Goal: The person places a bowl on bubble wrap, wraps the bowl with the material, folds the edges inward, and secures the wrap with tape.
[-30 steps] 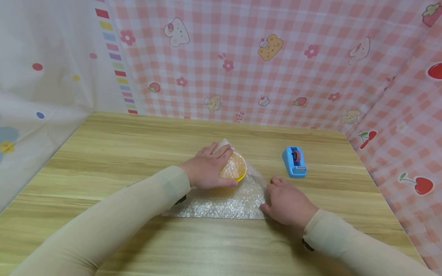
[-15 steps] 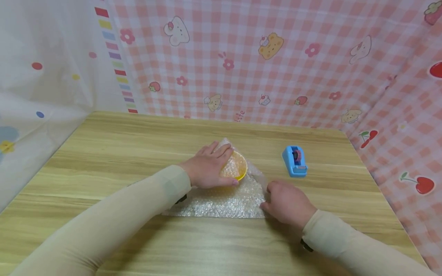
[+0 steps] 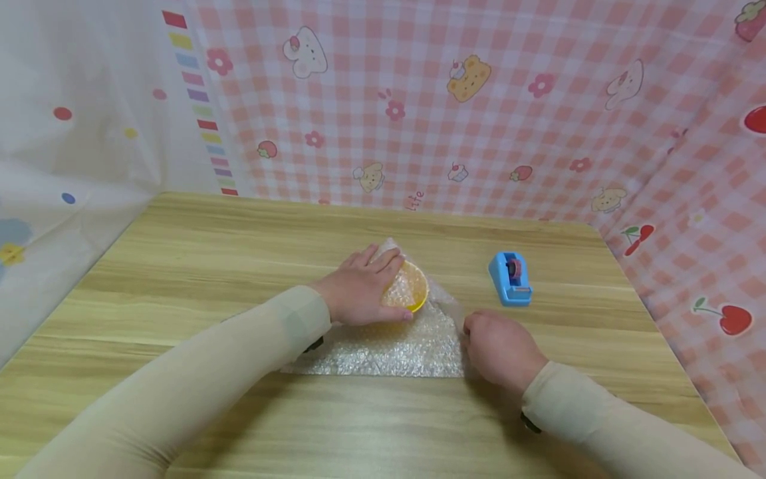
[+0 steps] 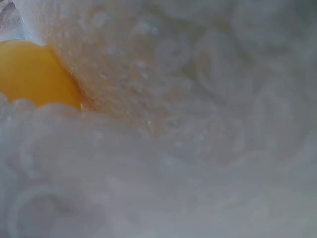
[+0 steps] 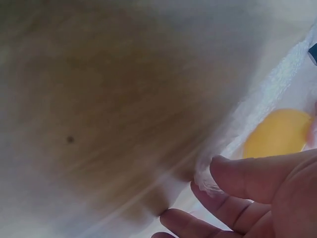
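Observation:
A sheet of clear bubble wrap [image 3: 389, 352] lies on the table, one flap folded over a round yellow object with a rim, perhaps a bowl [image 3: 417, 305]. My left hand [image 3: 362, 287] rests over the flap and the yellow object, fingers straight and thumb spread. At the sheet's right corner my right hand [image 3: 503, 347] pinches the bubble wrap. The right wrist view shows thumb and forefinger on the wrap's edge [image 5: 205, 181], the yellow object [image 5: 277, 133] behind. In the left wrist view, bubble wrap fills most of the picture beside the yellow surface [image 4: 37, 74].
A blue tape dispenser [image 3: 510, 279] with a pinkish roll stands behind and right of the bubble wrap. The wood-grain table [image 3: 239, 233] meets a pink checked cloth [image 3: 383, 80] at the back and right, and a white dotted cloth [image 3: 78, 153] at the left.
The fingers of my right hand have drawn in at the bubble wrap's corner, and its thumb no longer shows from above. My left hand and the yellow object have stayed in place.

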A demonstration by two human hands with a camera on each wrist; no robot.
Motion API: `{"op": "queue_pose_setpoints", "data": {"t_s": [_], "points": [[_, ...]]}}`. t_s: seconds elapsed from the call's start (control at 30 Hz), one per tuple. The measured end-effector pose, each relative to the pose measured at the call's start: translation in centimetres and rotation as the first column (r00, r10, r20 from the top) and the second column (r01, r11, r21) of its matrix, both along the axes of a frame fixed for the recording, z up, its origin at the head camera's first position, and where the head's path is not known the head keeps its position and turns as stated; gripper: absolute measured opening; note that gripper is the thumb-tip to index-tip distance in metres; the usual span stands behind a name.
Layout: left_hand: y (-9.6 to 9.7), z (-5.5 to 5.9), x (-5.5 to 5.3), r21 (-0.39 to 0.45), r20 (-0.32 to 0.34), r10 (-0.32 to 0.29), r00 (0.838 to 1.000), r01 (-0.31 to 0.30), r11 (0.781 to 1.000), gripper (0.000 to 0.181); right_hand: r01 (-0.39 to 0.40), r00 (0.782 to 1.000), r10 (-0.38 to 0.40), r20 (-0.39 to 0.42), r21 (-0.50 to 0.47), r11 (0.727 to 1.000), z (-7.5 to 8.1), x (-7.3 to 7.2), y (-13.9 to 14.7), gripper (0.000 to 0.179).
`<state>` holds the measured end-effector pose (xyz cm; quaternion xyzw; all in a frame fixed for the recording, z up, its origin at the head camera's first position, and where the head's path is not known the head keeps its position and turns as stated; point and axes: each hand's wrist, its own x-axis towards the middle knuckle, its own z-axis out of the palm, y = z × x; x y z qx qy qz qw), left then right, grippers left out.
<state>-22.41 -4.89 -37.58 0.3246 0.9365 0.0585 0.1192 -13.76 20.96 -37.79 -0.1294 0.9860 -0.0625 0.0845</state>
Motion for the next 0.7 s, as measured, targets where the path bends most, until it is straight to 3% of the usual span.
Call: {"op": "queue_pose_setpoints", "data": {"t_s": [0.5, 0.7], "points": [[0.0, 0.1, 0.1, 0.001, 0.021, 0.006, 1.0, -0.006, 1.0, 0.111, 0.022, 1.0, -0.022, -0.004, -0.046, 0.999, 0.4, 0.0, 0.1, 0.012], [0.0, 0.2, 0.1, -0.009, 0.027, 0.01, 1.0, -0.01, 1.0, 0.111, 0.081, 0.996, -0.076, 0.051, -0.092, 0.992, 1.1, 0.1, 0.0, 0.009]]}}
